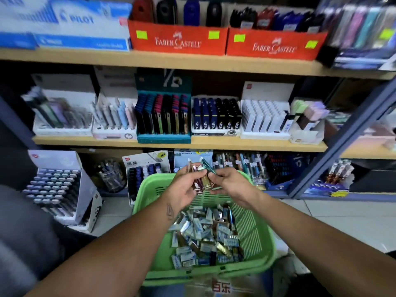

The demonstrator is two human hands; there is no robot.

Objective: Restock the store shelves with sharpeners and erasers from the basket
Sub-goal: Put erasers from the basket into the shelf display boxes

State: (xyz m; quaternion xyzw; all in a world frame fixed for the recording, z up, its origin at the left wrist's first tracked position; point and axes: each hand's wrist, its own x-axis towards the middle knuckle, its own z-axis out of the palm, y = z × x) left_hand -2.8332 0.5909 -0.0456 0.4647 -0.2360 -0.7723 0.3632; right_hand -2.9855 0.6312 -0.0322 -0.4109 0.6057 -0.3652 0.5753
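nearest the camera, a green plastic basket [260,236] with slatted walls sits low in front of the person, on top of a carton with red characters [220,287]. its floor is covered by a loose heap of small wrapped erasers and sharpeners [205,236] — mostly blue-and-white packets, with a few gold and dark ones mixed in.

both forearms reach forward over the basket, and the hands meet above its far rim. the left hand [184,185] has its fingers curled round a small bundle of slim sharpeners [200,179] in pink, maroon and gold, held upright. the right hand [230,182] pinches a teal piece [209,167] at the top of that same bundle, thumb and forefinger closed on it. the bundle is held clear of the heap below, just in front of the lowest shelf.

behind the hands, the bottom shelf carries a white display of small rows of items [53,185] at the left, a clear jar [112,176] and carded packs.

the middle shelf [257,144] holds a row of display boxes, among them a teal box [164,137] with dark, pink and blue pieces standing in rows.

the top shelf carries blue pilot boxes [81,24] at the left and two red faber-castell trays [177,41] — the picture is blurred at its edges.
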